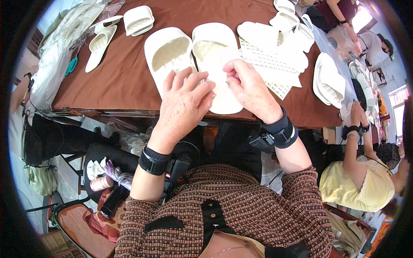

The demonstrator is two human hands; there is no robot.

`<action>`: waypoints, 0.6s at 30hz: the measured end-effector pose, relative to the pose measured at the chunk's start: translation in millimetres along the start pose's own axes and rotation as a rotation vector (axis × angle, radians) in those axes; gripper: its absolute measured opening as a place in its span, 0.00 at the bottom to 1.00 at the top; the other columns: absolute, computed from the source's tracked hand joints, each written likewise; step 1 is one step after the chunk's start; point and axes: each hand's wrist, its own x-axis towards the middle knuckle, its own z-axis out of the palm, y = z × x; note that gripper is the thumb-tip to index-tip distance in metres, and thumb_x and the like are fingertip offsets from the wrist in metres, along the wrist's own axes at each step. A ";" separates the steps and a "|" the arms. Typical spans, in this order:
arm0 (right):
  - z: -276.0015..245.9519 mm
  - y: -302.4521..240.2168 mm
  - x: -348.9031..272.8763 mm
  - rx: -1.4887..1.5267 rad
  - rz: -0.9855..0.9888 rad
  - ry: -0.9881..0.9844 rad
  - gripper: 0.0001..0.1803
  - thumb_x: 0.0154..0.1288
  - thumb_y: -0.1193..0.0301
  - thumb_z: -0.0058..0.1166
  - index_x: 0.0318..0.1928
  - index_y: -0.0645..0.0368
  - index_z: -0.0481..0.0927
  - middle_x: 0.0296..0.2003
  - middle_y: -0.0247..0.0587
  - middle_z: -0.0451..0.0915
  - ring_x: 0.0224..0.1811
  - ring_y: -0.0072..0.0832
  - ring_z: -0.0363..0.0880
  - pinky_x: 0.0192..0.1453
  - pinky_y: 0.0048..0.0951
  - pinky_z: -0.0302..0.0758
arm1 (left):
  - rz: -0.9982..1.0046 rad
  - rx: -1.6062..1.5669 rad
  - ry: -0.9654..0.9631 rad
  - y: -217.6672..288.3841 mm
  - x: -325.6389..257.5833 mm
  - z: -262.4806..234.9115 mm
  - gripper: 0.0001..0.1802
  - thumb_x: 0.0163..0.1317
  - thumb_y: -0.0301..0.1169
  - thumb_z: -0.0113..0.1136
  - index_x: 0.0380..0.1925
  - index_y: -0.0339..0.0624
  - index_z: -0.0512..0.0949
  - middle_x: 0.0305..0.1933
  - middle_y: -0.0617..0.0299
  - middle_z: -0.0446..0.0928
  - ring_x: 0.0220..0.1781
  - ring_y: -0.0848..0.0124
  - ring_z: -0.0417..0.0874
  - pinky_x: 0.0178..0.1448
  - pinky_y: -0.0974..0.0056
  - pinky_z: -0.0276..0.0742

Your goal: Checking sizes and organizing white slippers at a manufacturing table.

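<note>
A pair of white slippers lies in front of me on the brown cloth, the left slipper [165, 43] and the right slipper [215, 38] side by side with their soles toward me. My left hand [184, 96] is over the heel end of the left slipper, fingers bent and apart, with nothing seen in it. Above the right slipper's heel, my right hand [249, 88] pinches thumb and forefinger together. Whatever is between them is too small to name. Right of the pair lie sheets of small printed stickers [275, 64], partly over other white slippers.
More white slippers [138, 19] rest along the table's far side, and a stacked pair [329, 79] sits near its right edge. Clear plastic bags [58, 64] cover the left edge, beside teal scissors [72, 65]. A co-worker in yellow [357, 185] works at the right.
</note>
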 end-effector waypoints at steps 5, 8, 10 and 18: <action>0.2 2.2 1.0 -0.003 -0.011 -0.002 0.10 0.65 0.81 0.50 0.46 0.63 0.73 0.37 0.47 0.78 0.40 0.35 0.79 0.47 0.35 0.77 | 0.001 -0.003 0.000 0.7 -0.1 0.1 0.11 0.61 0.33 0.63 0.45 0.50 0.81 0.55 0.63 0.78 0.64 0.56 0.73 0.72 0.46 0.59; 0.1 1.9 1.6 -0.005 -0.018 -0.006 0.09 0.64 0.81 0.49 0.46 0.63 0.74 0.37 0.47 0.78 0.40 0.36 0.79 0.46 0.35 0.77 | 0.000 0.005 -0.006 2.1 0.3 -2.8 0.13 0.62 0.33 0.62 0.47 0.50 0.81 0.56 0.62 0.78 0.64 0.56 0.72 0.72 0.47 0.59; 1.0 2.9 1.4 -0.001 -0.021 -0.005 0.09 0.64 0.81 0.49 0.45 0.63 0.74 0.37 0.47 0.78 0.40 0.36 0.79 0.46 0.35 0.77 | 0.024 0.022 -0.029 3.2 2.0 -4.9 0.15 0.62 0.33 0.61 0.49 0.51 0.81 0.55 0.61 0.78 0.63 0.56 0.72 0.70 0.47 0.61; 2.8 5.8 1.4 0.053 -0.013 0.022 0.10 0.64 0.82 0.49 0.45 0.63 0.74 0.36 0.46 0.78 0.39 0.35 0.80 0.45 0.34 0.77 | 0.061 0.068 -0.110 17.6 10.6 -8.8 0.16 0.63 0.35 0.60 0.51 0.55 0.81 0.53 0.56 0.74 0.60 0.54 0.71 0.65 0.45 0.63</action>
